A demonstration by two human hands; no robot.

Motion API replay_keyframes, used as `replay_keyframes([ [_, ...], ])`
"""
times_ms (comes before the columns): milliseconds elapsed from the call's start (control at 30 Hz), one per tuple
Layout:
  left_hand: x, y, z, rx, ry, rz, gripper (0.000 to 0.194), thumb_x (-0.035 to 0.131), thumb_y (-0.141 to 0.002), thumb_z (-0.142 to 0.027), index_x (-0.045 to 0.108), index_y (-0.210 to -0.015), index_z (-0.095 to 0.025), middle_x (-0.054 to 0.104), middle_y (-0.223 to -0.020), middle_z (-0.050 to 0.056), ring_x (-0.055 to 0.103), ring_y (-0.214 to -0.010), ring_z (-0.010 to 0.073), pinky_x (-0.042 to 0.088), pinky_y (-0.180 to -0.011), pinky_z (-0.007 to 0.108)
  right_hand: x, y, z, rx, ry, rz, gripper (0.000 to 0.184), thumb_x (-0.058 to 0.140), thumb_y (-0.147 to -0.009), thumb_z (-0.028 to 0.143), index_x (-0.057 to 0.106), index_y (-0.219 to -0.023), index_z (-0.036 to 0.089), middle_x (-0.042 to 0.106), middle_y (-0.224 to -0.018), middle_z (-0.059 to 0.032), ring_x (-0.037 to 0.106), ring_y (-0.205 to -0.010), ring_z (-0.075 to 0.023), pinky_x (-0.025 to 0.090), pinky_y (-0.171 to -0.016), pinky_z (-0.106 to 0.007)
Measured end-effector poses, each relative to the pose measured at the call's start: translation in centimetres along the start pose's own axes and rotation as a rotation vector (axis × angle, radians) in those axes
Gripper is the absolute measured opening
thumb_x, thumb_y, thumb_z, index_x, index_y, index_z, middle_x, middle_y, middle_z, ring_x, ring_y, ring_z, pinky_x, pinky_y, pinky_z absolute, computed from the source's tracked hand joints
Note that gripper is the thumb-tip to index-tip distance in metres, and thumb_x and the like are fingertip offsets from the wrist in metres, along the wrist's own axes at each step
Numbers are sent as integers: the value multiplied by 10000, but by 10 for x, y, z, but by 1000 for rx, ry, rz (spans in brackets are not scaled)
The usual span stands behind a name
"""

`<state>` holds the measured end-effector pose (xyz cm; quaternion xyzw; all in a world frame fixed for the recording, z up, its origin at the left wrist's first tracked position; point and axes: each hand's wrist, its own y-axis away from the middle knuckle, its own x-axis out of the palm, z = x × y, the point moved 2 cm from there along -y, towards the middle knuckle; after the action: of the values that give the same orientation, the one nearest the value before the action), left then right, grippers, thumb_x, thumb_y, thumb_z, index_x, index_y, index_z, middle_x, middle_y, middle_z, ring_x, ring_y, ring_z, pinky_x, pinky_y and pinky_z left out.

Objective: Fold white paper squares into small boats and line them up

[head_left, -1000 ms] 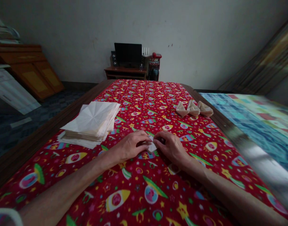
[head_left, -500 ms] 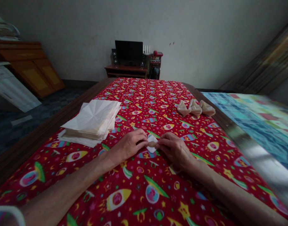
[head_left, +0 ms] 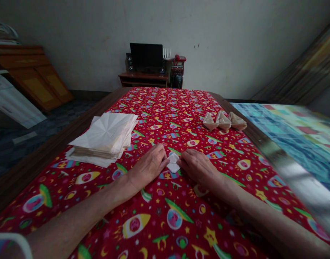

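A small folded piece of white paper lies on the red cloth between my two hands. My left hand is closed at its left corner, thumb and fingers pinching the edge. At the opposite corner my right hand is closed too, its fingers curled over the edge. The fingertips partly hide both side corners. To the left stands a stack of creased paper sheets, the top one marked with radiating fold lines. Several folded paper pieces stand in a row at the right.
The red patterned tablecloth covers a long table with a dark wooden edge. Beyond its far end stand a monitor and a red telephone. A bed is at the right. A pale curved object shows at bottom left.
The brownish strip across the middle of the small paper no longer shows; its face now looks all white. My right-hand fingers have curled in more. The view has shifted slightly.
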<state>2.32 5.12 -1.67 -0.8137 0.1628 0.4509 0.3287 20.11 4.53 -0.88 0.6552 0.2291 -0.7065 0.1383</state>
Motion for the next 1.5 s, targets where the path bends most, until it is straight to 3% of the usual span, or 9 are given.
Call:
replay_keyframes([
  [200, -3, 3, -1, -39, -66, 9, 124, 474, -920, -241, 496, -821, -169, 496, -874, 20, 508, -820, 155, 438, -744, 276, -7, -1, 3, 21, -13, 26, 188, 490, -912, 273, 591, -804, 155, 608, -778, -52, 531, -667, -144, 286, -552, -256],
  [400, -10, 8, 2, -155, -237, -35, 260, 562, -853, -429, 512, -801, -179, 505, -876, 31, 508, -843, 194, 435, -764, 323, 4, 10, -4, -25, -217, -148, 208, 477, -915, 262, 545, -746, 160, 575, -724, -40, 485, -628, -133, 324, -575, -246],
  [567, -7, 6, -8, -184, -39, 3, 207, 584, -845, -364, 555, -757, -178, 559, -824, 21, 541, -796, 172, 433, -713, 282, 5, 17, -5, 24, -428, -255, 166, 462, -900, 241, 529, -768, 168, 572, -685, -24, 498, -591, -127, 342, -555, -233],
  [733, -1, 2, -16, -189, 54, -136, 135, 531, -867, -268, 555, -775, -173, 586, -772, 15, 557, -721, 153, 429, -659, 261, 4, 16, 4, 85, -506, -249, 190, 486, -877, 253, 535, -713, 170, 574, -628, -10, 501, -537, -117, 327, -523, -228],
  [933, -21, -1, -20, -5, -50, -307, 76, 527, -848, -105, 575, -836, -163, 603, -809, 17, 577, -754, 138, 454, -698, 238, -2, 14, 11, 65, -695, -122, 141, 542, -860, 296, 616, -881, 179, 645, -756, -15, 572, -646, -137, 392, -600, -238],
  [1067, -43, -1, -33, 196, -447, -161, 135, 458, -893, -112, 590, -889, -139, 597, -859, 59, 551, -837, 206, 446, -767, 330, -11, 18, 9, 96, -831, -195, 196, 517, -884, 375, 567, -858, 187, 603, -714, 2, 537, -613, -121, 398, -557, -226],
  [1233, -41, 2, -44, 271, -579, 27, 160, 431, -905, -119, 573, -835, -141, 575, -838, 58, 517, -788, 217, 422, -705, 346, -13, 21, 9, -43, -503, -452, 156, 548, -869, 296, 556, -975, 182, 601, -875, -59, 529, -782, -170, 405, -681, -283],
  [1367, -25, 4, -32, 189, -404, 43, 94, 500, -899, -185, 561, -831, -164, 573, -852, 34, 520, -810, 200, 417, -723, 329, -5, 19, 7, -96, -204, -380, 166, 486, -883, 199, 598, -761, 190, 529, -730, -37, 431, -649, -149, 283, -542, -262],
  [1500, -14, 6, -15, 109, -233, -13, 67, 537, -886, -186, 587, -842, -175, 592, -840, 14, 542, -818, 177, 428, -739, 302, -2, 21, 5, -143, -182, -366, 194, 478, -891, 193, 608, -747, 183, 510, -708, -26, 405, -624, -129, 239, -521, -250],
])
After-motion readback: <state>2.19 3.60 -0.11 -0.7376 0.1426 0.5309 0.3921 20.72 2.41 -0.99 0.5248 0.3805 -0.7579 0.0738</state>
